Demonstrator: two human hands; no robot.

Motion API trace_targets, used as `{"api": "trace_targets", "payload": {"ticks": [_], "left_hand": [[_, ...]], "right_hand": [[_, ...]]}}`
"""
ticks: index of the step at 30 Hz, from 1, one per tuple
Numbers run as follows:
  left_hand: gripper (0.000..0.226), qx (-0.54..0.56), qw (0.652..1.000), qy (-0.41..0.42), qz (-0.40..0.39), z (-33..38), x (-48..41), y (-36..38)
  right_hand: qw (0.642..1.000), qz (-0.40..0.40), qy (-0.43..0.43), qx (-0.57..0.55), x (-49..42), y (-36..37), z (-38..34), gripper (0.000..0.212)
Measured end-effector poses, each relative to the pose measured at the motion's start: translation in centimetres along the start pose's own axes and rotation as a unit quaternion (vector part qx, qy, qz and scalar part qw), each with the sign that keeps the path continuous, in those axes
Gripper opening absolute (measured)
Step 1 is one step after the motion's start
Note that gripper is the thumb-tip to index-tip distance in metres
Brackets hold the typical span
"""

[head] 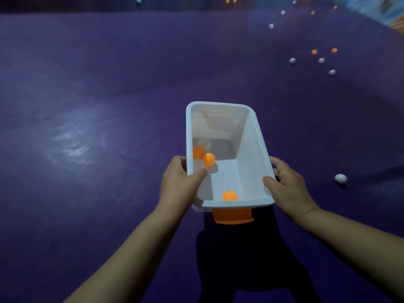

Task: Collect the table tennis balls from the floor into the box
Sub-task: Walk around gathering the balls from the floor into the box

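Box: a translucent white rectangular plastic box [253, 149] is held between both hands at the middle of the view. Its open top faces up and its long side runs near to far. An orange plastic latch [232, 215] hangs at its near end.
Left hand: the left hand [179, 180] is clamped on the box's left wall, close to the near end. The thumb lies over the rim and points into the box, while the other fingers wrap the outside of the wall.
Right hand: the right hand [288, 184] grips the right wall by the near corner, thumb pressed on the rim and fingers curled round the outside.
Arms: both bare forearms come in from the near corners of the view and converge on the box, wrists roughly straight.
Balls in box: one orange table tennis ball [229, 196] lies against the near wall. A second orange ball [208, 159] sits by the left wall, touching a third orange ball [196, 152] just beyond it. A pale blurred ball [204, 143] shows farther in.
Balls on floor: a lone white ball [340, 178] lies right of the box, near the right hand. Well beyond it to the far right lies a loose scatter of white balls [332, 72] and orange balls [314, 52], with more toward the far edge.
Floor: the purple floor [87, 84] has a pale sheen at the left.
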State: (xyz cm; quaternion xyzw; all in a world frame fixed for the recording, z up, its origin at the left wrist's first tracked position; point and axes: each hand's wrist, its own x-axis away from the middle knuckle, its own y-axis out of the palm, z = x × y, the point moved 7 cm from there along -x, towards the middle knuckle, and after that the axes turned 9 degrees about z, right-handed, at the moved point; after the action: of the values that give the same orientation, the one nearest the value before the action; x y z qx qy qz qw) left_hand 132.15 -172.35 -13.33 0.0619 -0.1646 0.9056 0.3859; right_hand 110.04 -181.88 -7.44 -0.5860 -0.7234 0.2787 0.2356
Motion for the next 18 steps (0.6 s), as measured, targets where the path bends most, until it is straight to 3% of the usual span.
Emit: {"api": "trace_targets", "payload": {"ticks": [2, 9, 12, 15, 18], "left_hand": [[0.018, -0.025, 1.0, 0.01, -0.013, 1.1, 0.5, 2.3], [0.012, -0.102, 0.992, 0.078, 0.007, 4.4, 2.1, 8.8], [0.012, -0.122, 0.989, 0.078, 0.008, 4.8, 2.7, 12.0], [0.015, -0.138, 0.987, 0.081, -0.013, 5.5, 3.1, 16.0], [0.019, -0.161, 0.983, 0.088, -0.024, 6.1, 3.4, 20.1]], "right_hand": [[1.0, 0.002, 0.006, 0.01, -0.8, -1.7, 1.2, 0.042], [0.999, -0.018, 0.035, -0.009, -2.9, -7.5, 7.3, 0.03], [0.998, 0.035, 0.046, -0.032, -4.4, -11.0, 11.9, 0.021], [0.995, 0.077, 0.065, 0.012, -7.1, -14.5, 17.8, 0.02], [0.983, 0.1, 0.067, 0.137, -11.4, -17.6, 24.3, 0.026]]}}
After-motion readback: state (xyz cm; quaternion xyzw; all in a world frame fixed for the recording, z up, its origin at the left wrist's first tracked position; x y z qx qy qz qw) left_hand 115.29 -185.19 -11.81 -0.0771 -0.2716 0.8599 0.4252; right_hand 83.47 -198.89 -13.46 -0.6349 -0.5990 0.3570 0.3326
